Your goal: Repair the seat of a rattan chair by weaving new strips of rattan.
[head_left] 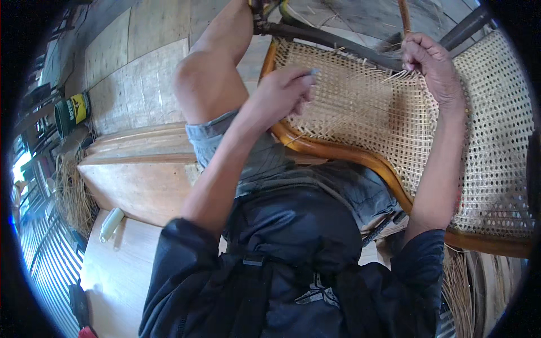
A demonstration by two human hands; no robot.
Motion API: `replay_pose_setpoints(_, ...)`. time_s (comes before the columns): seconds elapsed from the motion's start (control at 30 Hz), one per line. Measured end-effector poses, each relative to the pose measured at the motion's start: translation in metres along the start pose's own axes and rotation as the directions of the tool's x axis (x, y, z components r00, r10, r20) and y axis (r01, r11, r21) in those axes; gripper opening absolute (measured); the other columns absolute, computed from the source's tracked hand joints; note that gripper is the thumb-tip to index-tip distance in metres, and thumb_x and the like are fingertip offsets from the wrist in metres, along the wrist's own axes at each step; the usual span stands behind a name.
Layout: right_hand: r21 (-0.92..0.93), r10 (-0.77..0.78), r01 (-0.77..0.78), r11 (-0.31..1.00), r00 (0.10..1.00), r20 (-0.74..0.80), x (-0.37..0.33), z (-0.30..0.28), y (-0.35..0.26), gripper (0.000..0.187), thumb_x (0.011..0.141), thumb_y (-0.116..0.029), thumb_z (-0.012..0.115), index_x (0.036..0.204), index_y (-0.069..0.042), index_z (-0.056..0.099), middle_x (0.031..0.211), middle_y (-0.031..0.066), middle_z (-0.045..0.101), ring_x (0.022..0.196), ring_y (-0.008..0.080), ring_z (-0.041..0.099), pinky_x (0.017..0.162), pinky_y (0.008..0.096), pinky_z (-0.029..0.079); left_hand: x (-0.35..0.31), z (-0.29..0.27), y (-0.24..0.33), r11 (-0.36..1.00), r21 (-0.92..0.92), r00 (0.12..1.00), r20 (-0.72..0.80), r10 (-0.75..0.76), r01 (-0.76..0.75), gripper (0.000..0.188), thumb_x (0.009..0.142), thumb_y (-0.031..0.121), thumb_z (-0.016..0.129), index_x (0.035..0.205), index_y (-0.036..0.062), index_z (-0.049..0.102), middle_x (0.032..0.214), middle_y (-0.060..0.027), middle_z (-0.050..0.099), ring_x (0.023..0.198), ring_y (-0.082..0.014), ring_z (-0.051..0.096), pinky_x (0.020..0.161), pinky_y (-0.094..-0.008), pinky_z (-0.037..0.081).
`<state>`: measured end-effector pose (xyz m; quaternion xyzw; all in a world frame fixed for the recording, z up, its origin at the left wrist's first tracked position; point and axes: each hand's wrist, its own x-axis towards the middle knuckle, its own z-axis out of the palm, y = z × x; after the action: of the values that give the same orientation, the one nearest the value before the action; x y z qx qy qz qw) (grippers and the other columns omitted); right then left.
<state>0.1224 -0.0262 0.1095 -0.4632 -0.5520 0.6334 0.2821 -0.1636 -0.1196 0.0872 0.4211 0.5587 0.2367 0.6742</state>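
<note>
A woven cane panel (360,110) of open holes is framed by a curved, glossy brown rattan frame (338,149) across my lap. Loose cane ends stick out along its far edge. At that edge my right hand (429,65) is closed, its fingers pinched on thin cane strands (401,74). My left hand (282,97) hovers over the panel's left part with fingers curled in. A small bluish spot shows at its fingertips, and what it holds is too blurred to tell. A second woven cane section (496,129) extends to the right, past my right forearm.
A dark bar (332,40) runs along the panel's far edge. To the left are a wooden box-like bench (141,183), a pale green cylinder (111,224), a dark green and yellow can (73,112) and a bundle of loose fibres (73,194). More strands (457,290) hang at lower right.
</note>
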Motion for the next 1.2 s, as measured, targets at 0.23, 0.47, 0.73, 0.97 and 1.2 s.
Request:
replay_pose_setpoints(0.23, 0.108, -0.069, 0.085, 0.991, 0.988, -0.140, 0.007, -0.012, -0.006, 0.018, 0.088, -0.018, 0.055, 0.096, -0.003, 0.058, 0.065, -0.0024, 0.048, 0.057, 0.0057, 0.044, 0.053, 0.0185, 0.037, 0.132, 0.106, -0.019, 0.968, 0.247, 0.933, 0.339, -0.122, 0.037, 0.025, 0.082, 0.020, 0.044, 0.077, 0.0012, 0.060, 0.065, -0.0088, 0.060, 0.054, -0.0128, 0.056, 0.046, -0.0271, 0.044)
replay_pose_setpoints(0.47, -0.219, 0.051, -0.039, 0.975, 0.997, 0.050, 0.011, 0.011, -0.007, 0.020, 0.087, -0.023, 0.056, 0.087, -0.004, 0.062, 0.056, -0.0054, 0.046, 0.046, 0.0047, 0.042, 0.044, 0.0199, 0.036, 0.148, 0.121, -0.022, 0.973, 0.121, 0.911, 0.345, -0.227, 0.196, 0.020, 0.084, 0.020, 0.047, 0.083, 0.0044, 0.059, 0.071, -0.0027, 0.059, 0.051, -0.0087, 0.052, 0.044, -0.0232, 0.040)
replay_pose_setpoints(0.73, -0.793, 0.552, -0.460, 0.400, 0.812, -0.193, -0.009, -0.011, 0.113, 0.018, 0.081, -0.010, 0.047, 0.089, 0.000, 0.061, 0.079, 0.0166, 0.063, 0.071, 0.0256, 0.060, 0.064, 0.0351, 0.046, 0.161, 0.086, -0.014, 0.859, 0.490, 0.883, 0.324, -0.341, 0.152, 0.022, 0.077, 0.008, 0.045, 0.078, 0.0005, 0.066, 0.072, -0.0119, 0.065, 0.050, -0.0190, 0.060, 0.047, -0.0324, 0.048)
replay_pose_setpoints(0.97, -0.769, 0.391, -0.413, 0.488, 0.891, -0.231, -0.025, -0.006, 0.080, 0.020, 0.086, -0.016, 0.044, 0.092, -0.001, 0.056, 0.083, 0.0209, 0.059, 0.077, 0.0327, 0.059, 0.074, 0.0428, 0.045, 0.173, 0.107, -0.019, 0.364, 0.879, 0.941, 0.339, -0.018, -0.310, 0.026, 0.076, 0.022, 0.053, 0.085, -0.0013, 0.062, 0.080, -0.0168, 0.064, 0.075, -0.0297, 0.064, 0.067, -0.0400, 0.050)
replay_pose_setpoints(1.2, -0.756, 0.266, -0.430, 0.494, 0.902, -0.340, -0.020, -0.014, 0.046, 0.016, 0.087, -0.017, 0.048, 0.084, -0.003, 0.056, 0.066, 0.0076, 0.055, 0.061, 0.0155, 0.050, 0.062, 0.0318, 0.041, 0.176, 0.135, -0.031, 0.501, 0.782, 0.928, 0.324, 0.184, -0.372, 0.027, 0.078, 0.028, 0.053, 0.094, 0.0084, 0.062, 0.092, -0.0149, 0.064, 0.088, -0.0319, 0.061, 0.078, -0.0423, 0.048)
